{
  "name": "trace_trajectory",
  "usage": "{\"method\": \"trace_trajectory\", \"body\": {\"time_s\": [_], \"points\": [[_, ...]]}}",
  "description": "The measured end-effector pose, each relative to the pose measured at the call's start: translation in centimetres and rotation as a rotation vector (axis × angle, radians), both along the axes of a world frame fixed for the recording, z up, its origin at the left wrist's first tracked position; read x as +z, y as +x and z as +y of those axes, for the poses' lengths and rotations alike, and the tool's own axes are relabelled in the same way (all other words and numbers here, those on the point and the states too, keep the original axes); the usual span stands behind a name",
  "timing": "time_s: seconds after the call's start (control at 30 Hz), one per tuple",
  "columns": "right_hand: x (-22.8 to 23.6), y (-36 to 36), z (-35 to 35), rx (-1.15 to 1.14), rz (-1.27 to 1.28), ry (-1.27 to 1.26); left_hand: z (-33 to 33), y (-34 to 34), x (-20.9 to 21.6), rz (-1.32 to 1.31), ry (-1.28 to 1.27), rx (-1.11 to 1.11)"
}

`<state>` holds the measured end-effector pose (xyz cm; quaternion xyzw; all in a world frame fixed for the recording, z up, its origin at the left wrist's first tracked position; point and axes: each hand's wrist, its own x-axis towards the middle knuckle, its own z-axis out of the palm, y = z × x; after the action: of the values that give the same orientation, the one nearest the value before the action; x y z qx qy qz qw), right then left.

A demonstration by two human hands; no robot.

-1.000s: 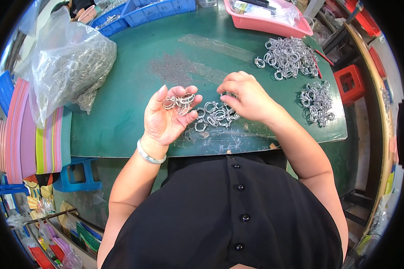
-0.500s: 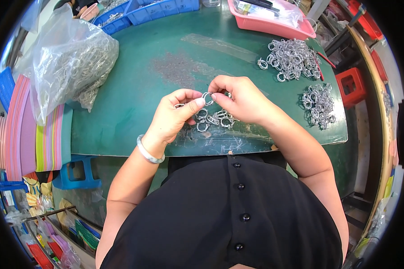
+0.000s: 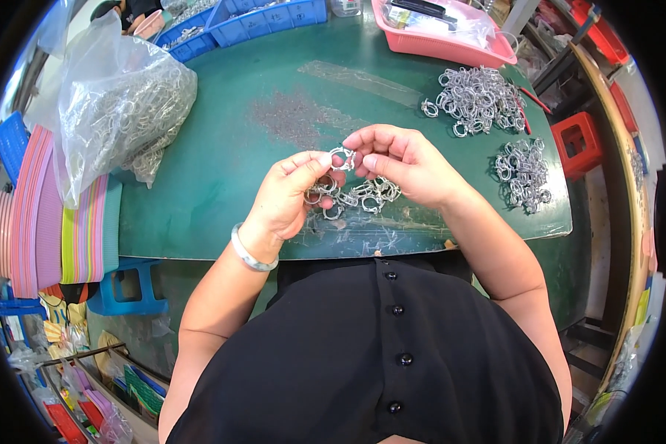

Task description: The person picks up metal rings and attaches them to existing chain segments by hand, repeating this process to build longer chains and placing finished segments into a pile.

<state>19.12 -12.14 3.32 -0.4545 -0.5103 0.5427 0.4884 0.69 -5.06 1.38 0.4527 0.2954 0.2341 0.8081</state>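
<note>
- Ring [image 3: 342,157]: silver-coloured, held up between both hands, just beyond the near pile.
- Left hand [image 3: 285,191]: thumb and forefinger pinch the ring at its left side; remaining fingers curl loosely around spare rings [image 3: 318,194], partly hidden by those fingers. Bracelet [image 3: 251,250] on the wrist.
- Right hand [image 3: 411,164]: partly curled, thumb apart from the forefinger, fingertips at the ring's right side; contact cannot be confirmed.
- Near pile [image 3: 376,194]: similar rings, lying between the hands close to the table's near edge.
- Table [image 3: 214,170]: green top, scratched at the near edge; grey speckled patch [image 3: 283,117] and clear strip [image 3: 359,81] beyond the hands.
- Right side: large pile [image 3: 481,100], with smaller pile [image 3: 523,174] nearer the person; red-handled tool [image 3: 534,100] beside the large one.
- Far edge: pink basket [image 3: 444,48] and blue bins [image 3: 270,24].
- Left side: clear bag [image 3: 126,111] of metal parts, covering that corner of the table; striped stack [image 3: 41,214] beside it.
- Floor: blue stool [image 3: 128,290] at left, red stool [image 3: 579,144] at right.
</note>
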Motion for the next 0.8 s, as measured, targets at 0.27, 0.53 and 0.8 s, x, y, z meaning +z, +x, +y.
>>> {"method": "trace_trajectory", "body": {"time_s": [0.27,0.53,0.8], "points": [[-0.3,-0.3,-0.2,0.010,0.080,0.025,-0.5,0.1,0.2,-0.017,0.000,0.013],[-0.3,0.8,-0.3,-0.067,-0.119,0.100,-0.9,0.1,0.1,0.040,0.042,0.100],[-1.2,14.7,0.3,-0.868,-1.577,0.577,0.4,-1.7,-0.4,0.110,0.209,0.143]]}}
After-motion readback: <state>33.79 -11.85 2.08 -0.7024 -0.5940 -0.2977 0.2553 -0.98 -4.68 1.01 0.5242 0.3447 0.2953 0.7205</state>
